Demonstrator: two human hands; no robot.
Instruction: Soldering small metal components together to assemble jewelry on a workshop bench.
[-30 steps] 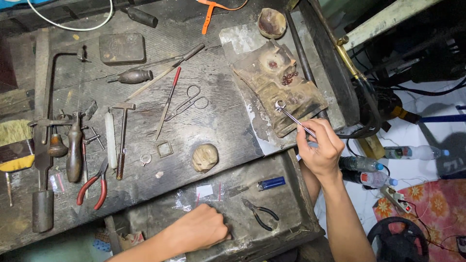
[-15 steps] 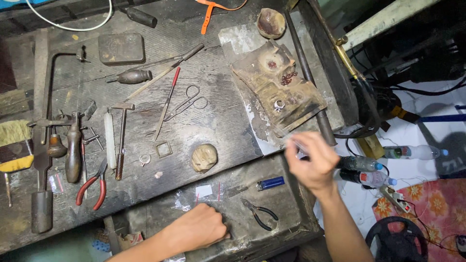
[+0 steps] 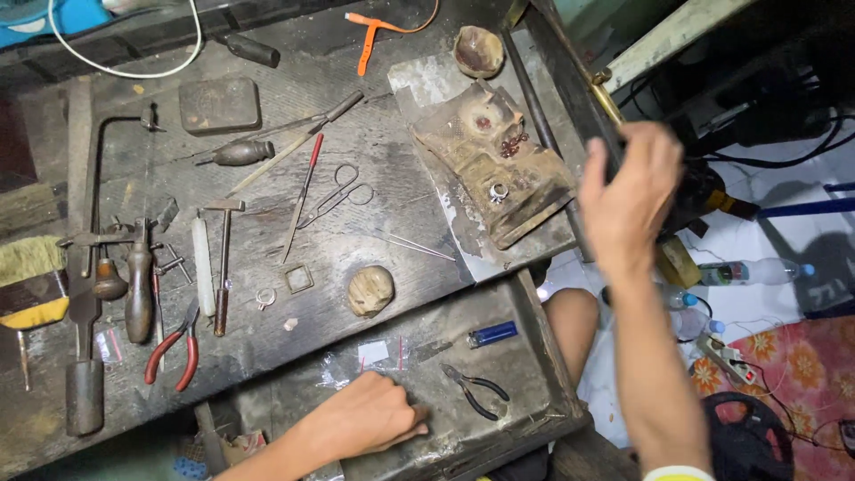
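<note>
Charred, brown soldering block (image 3: 485, 156) sits tilted near the bench's right edge, carrying a small ring (image 3: 499, 191) near its lower end and a cluster of dark red stones (image 3: 511, 144) above it. I read my right hand (image 3: 629, 198) as raised just beyond that edge, fingers curled around a dark object I cannot identify; the grip appears closed, though motion blur prevents a firm reading. My left hand (image 3: 367, 417) rests palm-down in the open drawer (image 3: 534, 392), fingers together and flat, touching small clear packets (image 3: 370, 354). To work well here, I would judge it best to keep the right hand's path above the block, since the ring lies loose. Black pliers (image 3: 478, 390) and a blue lighter (image 3: 492, 334) lie right of the left hand. Open room exists mid-bench between the scissors (image 3: 337, 192) and the block; the left side is crowded with tools.
</note>
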